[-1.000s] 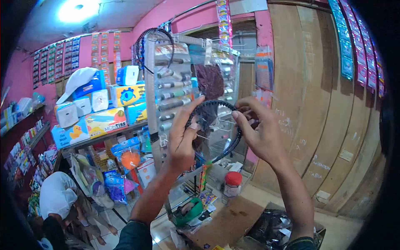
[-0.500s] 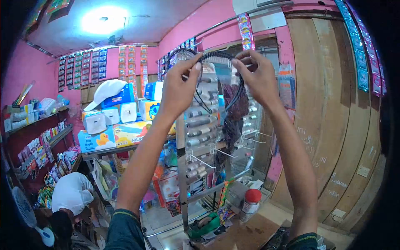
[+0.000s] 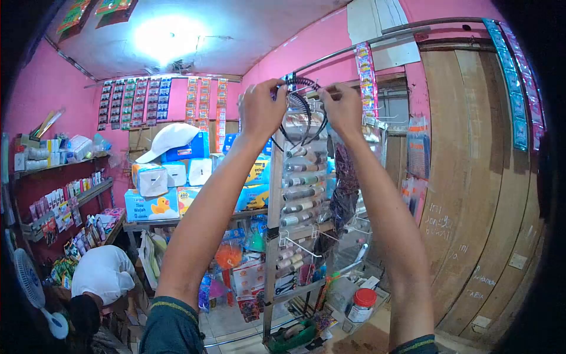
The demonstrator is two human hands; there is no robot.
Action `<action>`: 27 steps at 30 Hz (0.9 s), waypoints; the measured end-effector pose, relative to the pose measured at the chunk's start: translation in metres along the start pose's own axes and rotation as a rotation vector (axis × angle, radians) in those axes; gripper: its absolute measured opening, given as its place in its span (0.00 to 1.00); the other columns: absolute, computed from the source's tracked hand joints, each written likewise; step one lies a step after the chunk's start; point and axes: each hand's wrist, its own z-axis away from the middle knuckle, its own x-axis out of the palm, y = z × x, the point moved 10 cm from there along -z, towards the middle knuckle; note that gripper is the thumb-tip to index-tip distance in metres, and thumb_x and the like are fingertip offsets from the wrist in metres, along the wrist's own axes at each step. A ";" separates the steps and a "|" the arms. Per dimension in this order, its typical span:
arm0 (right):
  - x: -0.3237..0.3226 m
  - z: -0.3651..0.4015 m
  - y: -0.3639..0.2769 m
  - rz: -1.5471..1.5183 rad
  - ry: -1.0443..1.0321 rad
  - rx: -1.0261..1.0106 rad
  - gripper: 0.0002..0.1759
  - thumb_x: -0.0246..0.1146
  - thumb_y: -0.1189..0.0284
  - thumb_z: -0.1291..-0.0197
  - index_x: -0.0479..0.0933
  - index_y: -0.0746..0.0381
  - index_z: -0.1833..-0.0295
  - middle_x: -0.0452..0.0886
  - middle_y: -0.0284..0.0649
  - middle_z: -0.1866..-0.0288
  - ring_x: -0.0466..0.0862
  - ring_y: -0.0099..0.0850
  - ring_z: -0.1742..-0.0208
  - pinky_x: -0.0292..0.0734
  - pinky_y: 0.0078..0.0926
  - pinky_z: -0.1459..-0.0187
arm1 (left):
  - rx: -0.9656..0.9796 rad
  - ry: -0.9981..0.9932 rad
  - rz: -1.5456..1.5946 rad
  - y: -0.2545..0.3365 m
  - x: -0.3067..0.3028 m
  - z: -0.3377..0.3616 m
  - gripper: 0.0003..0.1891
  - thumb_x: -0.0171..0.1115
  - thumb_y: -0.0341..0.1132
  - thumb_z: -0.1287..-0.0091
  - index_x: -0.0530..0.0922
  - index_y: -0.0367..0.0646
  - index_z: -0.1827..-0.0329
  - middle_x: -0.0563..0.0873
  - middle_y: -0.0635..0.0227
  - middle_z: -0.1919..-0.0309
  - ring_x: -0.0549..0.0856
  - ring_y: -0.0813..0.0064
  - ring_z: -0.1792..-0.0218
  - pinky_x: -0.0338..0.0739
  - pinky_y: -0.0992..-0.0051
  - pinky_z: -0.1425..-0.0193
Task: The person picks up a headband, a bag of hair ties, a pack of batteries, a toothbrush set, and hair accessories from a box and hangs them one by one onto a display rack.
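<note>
Black headbands (image 3: 308, 109) with a ridged, toothed band are held up at the top of a metal display rack (image 3: 272, 277), their ends hanging down and crossing. My left hand (image 3: 262, 112) pinches them on the left, fingers bent and thumb at the band. On the other side my right hand (image 3: 342, 109) grips the band near its top between thumb and fingers. Just behind them are the rack's wire hooks (image 3: 318, 88). Below hang several wrapped rolls (image 3: 303, 193) in clear plastic, with a dark packet (image 3: 346, 171) beside them.
A white cap (image 3: 168, 141) rests on stacked tissue packs (image 3: 156, 205) at left. A person in a white shirt (image 3: 103, 274) bends low near a fan (image 3: 30, 280). A red-lidded jar (image 3: 362, 304) stands low right, beside wooden boards (image 3: 466, 177). Sachet strips hang along the walls.
My view has shifted, with the scene sitting lower and farther right. My hands have come closer together around the headbands, up near the top of the rack.
</note>
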 end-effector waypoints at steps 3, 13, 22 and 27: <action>0.014 0.004 0.013 -0.012 -0.023 -0.021 0.12 0.70 0.64 0.41 0.86 0.61 0.60 0.89 0.48 0.64 0.89 0.44 0.63 0.82 0.37 0.57 | 0.098 0.024 -0.111 0.001 -0.003 0.012 0.14 0.64 0.41 0.33 0.89 0.41 0.55 0.91 0.57 0.63 0.88 0.58 0.60 0.76 0.59 0.50; 0.038 0.003 0.020 0.119 -0.117 0.063 0.13 0.70 0.61 0.42 0.87 0.58 0.58 0.89 0.45 0.61 0.89 0.45 0.58 0.82 0.40 0.54 | 0.025 0.080 -0.192 -0.022 0.002 0.020 0.10 0.66 0.38 0.36 0.90 0.46 0.57 0.87 0.64 0.61 0.84 0.61 0.52 0.71 0.59 0.44; 0.028 0.012 0.011 0.121 -0.117 0.009 0.17 0.70 0.59 0.43 0.86 0.62 0.58 0.89 0.47 0.62 0.89 0.44 0.59 0.82 0.39 0.55 | 0.062 0.174 -0.134 -0.014 -0.017 0.036 0.18 0.71 0.41 0.42 0.87 0.46 0.49 0.83 0.62 0.55 0.80 0.59 0.48 0.68 0.59 0.40; 0.000 0.030 0.009 0.126 -0.131 -0.007 0.21 0.70 0.58 0.42 0.83 0.65 0.52 0.88 0.48 0.60 0.88 0.45 0.61 0.81 0.40 0.57 | 0.013 0.209 -0.057 -0.010 -0.034 0.052 0.16 0.71 0.39 0.41 0.85 0.46 0.50 0.83 0.61 0.54 0.80 0.57 0.46 0.67 0.58 0.38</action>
